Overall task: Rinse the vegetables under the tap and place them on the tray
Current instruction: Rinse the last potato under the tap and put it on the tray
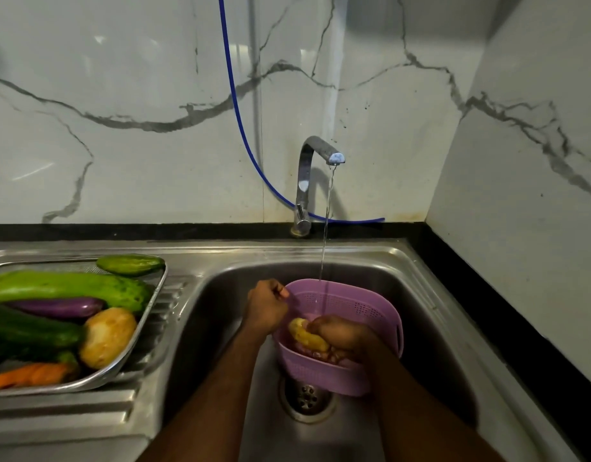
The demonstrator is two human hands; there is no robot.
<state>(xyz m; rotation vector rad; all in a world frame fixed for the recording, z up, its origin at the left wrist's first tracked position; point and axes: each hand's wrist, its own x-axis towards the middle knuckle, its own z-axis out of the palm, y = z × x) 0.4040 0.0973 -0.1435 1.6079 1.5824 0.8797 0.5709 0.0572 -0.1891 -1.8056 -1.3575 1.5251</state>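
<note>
Vegetables lie on the steel tray (pixel 154 296) at the far left, on the ribbed draining board of the sink (pixel 431 295). At the back corner of the tray a small cucumber (pixel 130 264) rests on the rim. In front of it lies a long pale green gourd (pixel 70 288), then a purple eggplant (pixel 55 307), then a dark green cucumber (pixel 30 330). A big potato (pixel 107 336) leans against the right side of the tray, and orange carrots (pixel 30 375) lie at the near edge.

To the right, inside the basin, the left hand (pixel 265 306) grips the left rim of a purple plastic colander (pixel 364 308) with curled fingers. The colander stands tilted in the basin, just above the round drain (pixel 307 399).

Further right, the right hand (pixel 341 335) is inside the colander and grasps a small yellowish potato (pixel 306 335); the fingers are curled around it, and its left end shows beyond them. More small pieces lie under the hand at the bottom of the colander, but I cannot tell what they are.

A thin stream of water (pixel 326 235) falls from the chrome tap (pixel 307 181) into the colander, just behind the right hand. A blue hose (pixel 235 105) hangs down the marble wall (pixel 120 95) behind the tap.
</note>
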